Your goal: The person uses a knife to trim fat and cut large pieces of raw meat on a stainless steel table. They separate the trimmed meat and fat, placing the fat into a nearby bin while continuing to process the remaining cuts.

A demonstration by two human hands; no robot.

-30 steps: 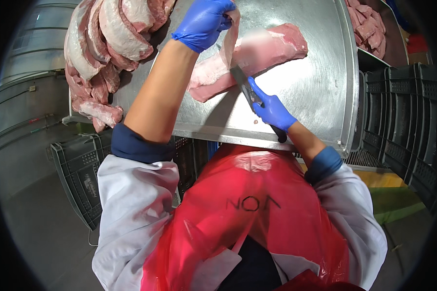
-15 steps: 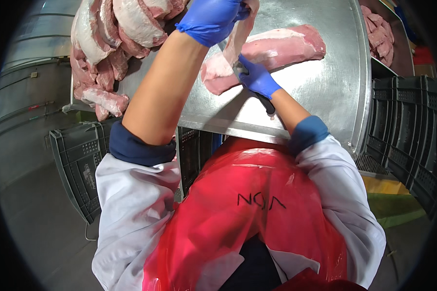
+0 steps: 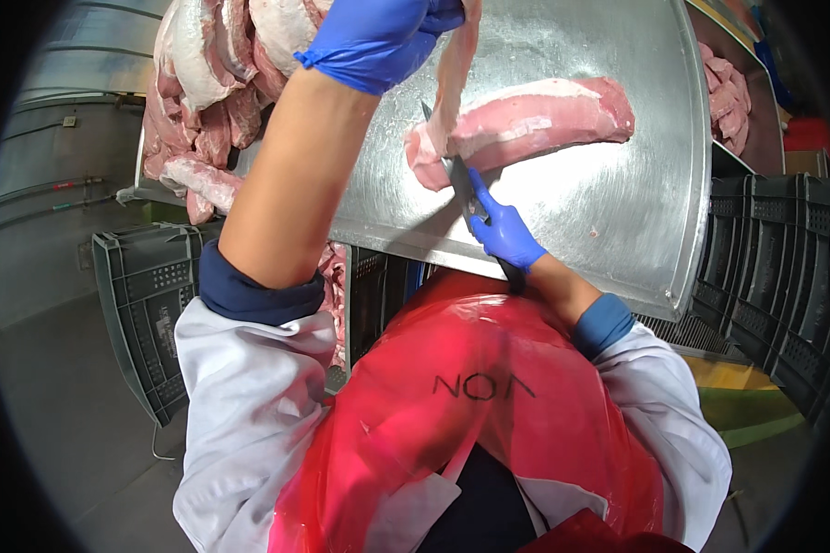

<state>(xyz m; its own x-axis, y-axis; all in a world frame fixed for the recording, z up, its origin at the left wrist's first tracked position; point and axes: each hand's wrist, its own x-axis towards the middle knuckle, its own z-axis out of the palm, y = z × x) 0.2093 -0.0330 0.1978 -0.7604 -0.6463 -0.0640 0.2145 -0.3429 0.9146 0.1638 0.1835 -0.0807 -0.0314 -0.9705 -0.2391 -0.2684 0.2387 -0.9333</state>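
My left hand [image 3: 378, 37], in a blue glove, is closed at the top of the view on a pale strip of trimmed fat [image 3: 454, 74]. The strip hangs taut down to the left end of a pink meat loin [image 3: 544, 124], which lies across the metal table [image 3: 609, 221]. My right hand [image 3: 509, 238], also gloved in blue, grips a black-handled knife [image 3: 460, 187], index finger stretched along it. Its blade lies at the left end of the loin, where the strip joins; part of the blade is hidden behind the strip.
A heap of meat pieces [image 3: 212, 64] lies on the table's left side. At the far right, a metal container [image 3: 758, 101] holds more cuts. Dark plastic crates stand at left [image 3: 148, 313] and right [image 3: 770, 267]. Meat [image 3: 334, 295] also shows below the table's near edge.
My right hand and the knife have drawn nearer to me and slightly right. The left hand has moved up and left, and more of the strip hangs stretched from it.
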